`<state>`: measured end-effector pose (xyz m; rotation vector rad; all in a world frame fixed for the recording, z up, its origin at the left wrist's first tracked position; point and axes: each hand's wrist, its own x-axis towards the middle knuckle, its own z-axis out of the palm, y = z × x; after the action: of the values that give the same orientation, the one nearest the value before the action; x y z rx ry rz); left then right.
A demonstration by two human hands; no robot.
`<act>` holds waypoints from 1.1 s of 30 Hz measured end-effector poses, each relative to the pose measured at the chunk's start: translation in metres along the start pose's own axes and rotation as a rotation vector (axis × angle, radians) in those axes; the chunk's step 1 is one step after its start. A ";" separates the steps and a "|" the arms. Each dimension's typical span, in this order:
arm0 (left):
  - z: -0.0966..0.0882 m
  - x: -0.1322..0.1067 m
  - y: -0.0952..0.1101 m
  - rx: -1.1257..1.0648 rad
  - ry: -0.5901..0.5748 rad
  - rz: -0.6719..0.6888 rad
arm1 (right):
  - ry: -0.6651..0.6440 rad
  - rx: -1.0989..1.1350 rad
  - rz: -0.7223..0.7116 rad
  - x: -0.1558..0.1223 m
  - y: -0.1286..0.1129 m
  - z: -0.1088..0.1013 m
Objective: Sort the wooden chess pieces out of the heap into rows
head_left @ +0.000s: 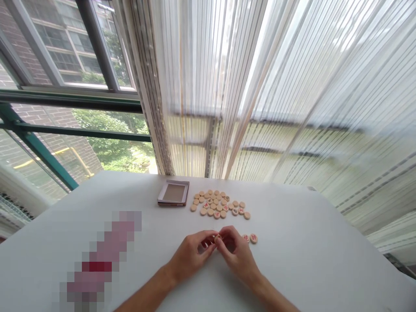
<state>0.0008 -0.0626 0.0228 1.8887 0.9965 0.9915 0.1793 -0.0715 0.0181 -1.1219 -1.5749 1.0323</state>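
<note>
Between the fingertips of both hands is a small round wooden xiangqi piece (218, 238), mostly covered by the fingers. My left hand (192, 251) pinches it from the left, and my right hand (236, 251) pinches it from the right. Just beyond my right hand lie two pieces with red characters, a partly hidden piece (246, 238) and a fully visible piece (254, 238). Farther back is a loose cluster of xiangqi pieces (216, 202). Many show blank faces; several show red or black characters.
A shallow open box (173, 192) stands left of the cluster. A pixelated pink and red object (107, 251) is on the left of the white table (299, 242). Behind the table hang striped sheer curtains (208, 86), with a window (71, 52) at the left.
</note>
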 end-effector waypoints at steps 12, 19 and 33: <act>-0.002 0.000 0.001 -0.039 -0.020 -0.024 | -0.009 0.074 0.037 -0.001 -0.002 -0.002; -0.001 0.001 -0.004 -0.116 0.009 -0.090 | -0.037 0.109 -0.009 -0.001 -0.006 -0.003; -0.006 0.004 0.002 -0.254 -0.015 -0.111 | -0.051 0.043 -0.079 -0.002 -0.012 -0.002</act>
<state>-0.0026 -0.0579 0.0280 1.6132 0.9109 0.9874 0.1790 -0.0759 0.0298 -1.0036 -1.6171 1.0438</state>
